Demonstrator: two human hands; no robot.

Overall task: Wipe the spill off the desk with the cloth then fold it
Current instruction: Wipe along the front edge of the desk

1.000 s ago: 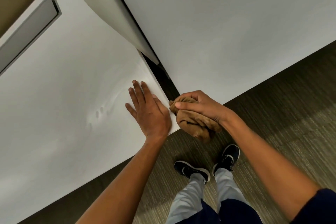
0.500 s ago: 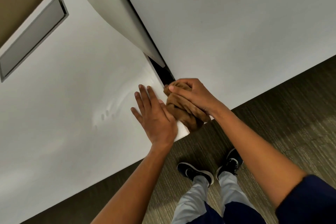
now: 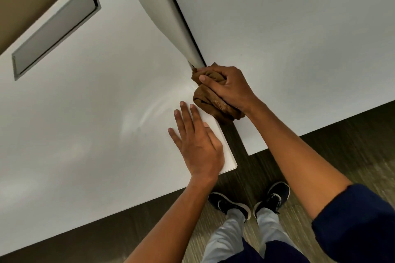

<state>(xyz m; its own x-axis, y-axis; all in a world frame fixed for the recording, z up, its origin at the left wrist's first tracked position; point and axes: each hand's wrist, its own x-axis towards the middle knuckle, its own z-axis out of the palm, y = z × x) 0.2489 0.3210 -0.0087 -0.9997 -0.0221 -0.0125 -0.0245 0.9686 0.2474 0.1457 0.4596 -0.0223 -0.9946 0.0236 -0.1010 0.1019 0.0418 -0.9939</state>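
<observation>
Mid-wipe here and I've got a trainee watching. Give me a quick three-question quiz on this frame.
1. True or false: the left hand lies flat on the desk.
2. Which hand grips the brown cloth?
3. Where is the cloth? A) bunched at the desk's right edge beside the divider panel; B) folded at the desk's centre; C) on the floor.

Key: 1 true. 2 the right hand. 3 A.
</observation>
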